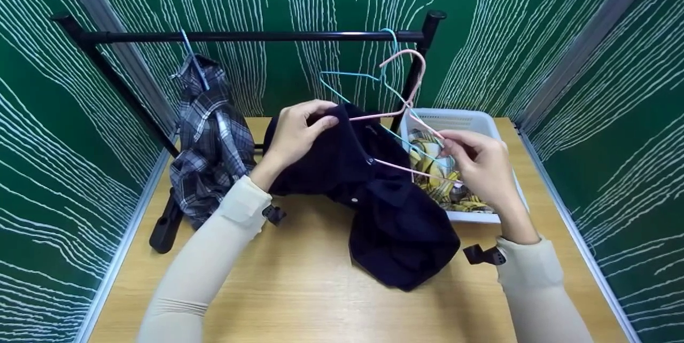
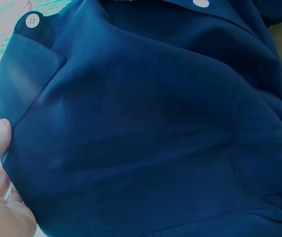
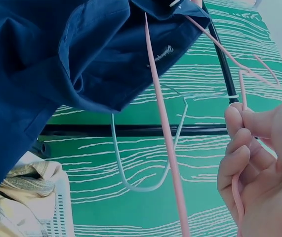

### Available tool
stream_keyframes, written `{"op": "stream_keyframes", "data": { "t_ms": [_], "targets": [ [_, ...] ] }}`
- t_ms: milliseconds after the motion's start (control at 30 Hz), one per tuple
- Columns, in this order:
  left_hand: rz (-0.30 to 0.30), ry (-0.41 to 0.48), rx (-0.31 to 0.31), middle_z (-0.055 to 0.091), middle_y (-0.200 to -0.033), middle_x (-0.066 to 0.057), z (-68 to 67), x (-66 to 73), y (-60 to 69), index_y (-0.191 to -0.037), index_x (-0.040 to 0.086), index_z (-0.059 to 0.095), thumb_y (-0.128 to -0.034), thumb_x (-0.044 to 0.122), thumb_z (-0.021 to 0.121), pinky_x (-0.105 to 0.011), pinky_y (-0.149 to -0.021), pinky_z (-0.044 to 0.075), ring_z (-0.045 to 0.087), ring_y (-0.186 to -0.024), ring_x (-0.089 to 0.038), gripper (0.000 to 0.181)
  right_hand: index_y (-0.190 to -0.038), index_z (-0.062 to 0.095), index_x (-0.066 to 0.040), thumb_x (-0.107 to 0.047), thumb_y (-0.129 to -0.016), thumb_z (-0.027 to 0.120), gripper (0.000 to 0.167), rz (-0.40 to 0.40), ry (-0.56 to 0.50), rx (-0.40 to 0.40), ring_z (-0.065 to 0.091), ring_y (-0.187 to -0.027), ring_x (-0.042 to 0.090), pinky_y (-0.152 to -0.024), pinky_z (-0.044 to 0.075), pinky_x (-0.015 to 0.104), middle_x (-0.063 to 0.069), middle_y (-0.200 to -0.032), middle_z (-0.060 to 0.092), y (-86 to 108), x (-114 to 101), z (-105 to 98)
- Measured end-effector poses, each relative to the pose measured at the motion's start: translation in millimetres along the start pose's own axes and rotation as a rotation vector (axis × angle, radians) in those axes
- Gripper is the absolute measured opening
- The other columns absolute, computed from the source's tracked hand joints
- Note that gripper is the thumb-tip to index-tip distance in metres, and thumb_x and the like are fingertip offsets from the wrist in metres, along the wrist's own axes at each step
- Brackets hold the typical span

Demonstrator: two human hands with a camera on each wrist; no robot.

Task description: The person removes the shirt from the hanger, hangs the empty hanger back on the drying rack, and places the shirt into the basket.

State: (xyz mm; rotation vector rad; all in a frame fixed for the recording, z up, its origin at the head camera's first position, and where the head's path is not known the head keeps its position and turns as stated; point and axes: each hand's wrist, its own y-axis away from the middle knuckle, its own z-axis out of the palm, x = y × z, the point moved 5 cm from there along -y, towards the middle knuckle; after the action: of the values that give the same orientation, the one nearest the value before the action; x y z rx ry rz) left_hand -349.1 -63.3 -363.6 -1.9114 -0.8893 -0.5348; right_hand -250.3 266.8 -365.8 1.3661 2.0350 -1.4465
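Note:
A dark navy shirt (image 1: 315, 161) with white buttons hangs in the middle, held up off the table by its collar. My left hand (image 1: 299, 132) pinches the shirt near the collar between thumb and fingers; the left wrist view shows the thumb (image 2: 2, 136) on the cloth edge. With my right hand (image 1: 481, 166) I grip one end of a pink wire hanger (image 1: 417, 81). The hanger's other end reaches inside the shirt's neck opening and is hidden there. In the right wrist view my fingers curl around the pink wire (image 3: 237, 192).
A black rack (image 1: 240, 37) spans the back. On it hang a plaid shirt (image 1: 203, 134) at left and a blue hanger (image 1: 347, 73) at right. Behind my right hand a white basket (image 1: 470, 217) holds yellow plaid cloth (image 1: 433, 172). The wooden table (image 1: 299, 300) lies below.

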Motion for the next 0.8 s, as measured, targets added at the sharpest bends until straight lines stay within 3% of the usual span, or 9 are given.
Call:
{"op": "stream_keyframes", "data": {
  "t_ms": [333, 533, 667, 800],
  "targets": [
    [-0.108, -0.040, -0.007, 0.080, -0.110, 0.001, -2.5, -16.6, 8.3, -0.121, 0.013, 0.079, -0.0981, 0.022, 0.078, -0.035, -0.099, 0.052, 0.072, -0.106, -0.011, 0.024, -0.112, 0.082, -0.001, 0.007, -0.098, 0.069, 0.020, -0.011, 0.035, 0.021, 0.063, -0.068, -0.001, -0.052, 0.040, 0.012, 0.012, -0.084, 0.077, 2.8, 8, -12],
    [-0.159, -0.062, -0.017, 0.080, -0.113, -0.002, -3.9, -23.7, 10.9, -0.122, 0.011, 0.079, -0.0986, 0.019, 0.078, -0.035, -0.103, 0.051, 0.071, -0.110, -0.015, 0.025, -0.113, 0.081, 0.000, 0.008, -0.098, 0.070, 0.021, 0.017, 0.047, 0.029, 0.066, -0.069, -0.002, -0.052, 0.041, 0.012, -0.008, -0.084, 0.075, 5.5, 12, -16],
    [-0.194, -0.097, 0.020, 0.080, -0.112, -0.004, -8.1, -28.0, 11.0, -0.120, 0.010, 0.079, -0.0982, 0.019, 0.078, -0.036, -0.101, 0.051, 0.072, -0.109, -0.018, 0.024, -0.113, 0.080, 0.003, 0.011, -0.097, 0.069, 0.021, 0.028, 0.039, 0.044, 0.068, -0.071, -0.004, -0.052, 0.043, 0.011, -0.020, -0.086, 0.071, 7.6, 11, -20],
    [-0.252, -0.148, 0.058, 0.081, -0.110, -0.005, -13.0, -32.7, 12.2, -0.118, 0.010, 0.080, -0.0980, 0.018, 0.079, -0.036, -0.101, 0.051, 0.073, -0.108, -0.019, 0.022, -0.113, 0.080, 0.005, 0.011, -0.097, 0.068, 0.020, 0.041, 0.043, 0.057, 0.064, -0.065, -0.005, -0.050, 0.041, 0.012, -0.022, -0.083, 0.070, 8.7, 2, -25]
  ]
}}
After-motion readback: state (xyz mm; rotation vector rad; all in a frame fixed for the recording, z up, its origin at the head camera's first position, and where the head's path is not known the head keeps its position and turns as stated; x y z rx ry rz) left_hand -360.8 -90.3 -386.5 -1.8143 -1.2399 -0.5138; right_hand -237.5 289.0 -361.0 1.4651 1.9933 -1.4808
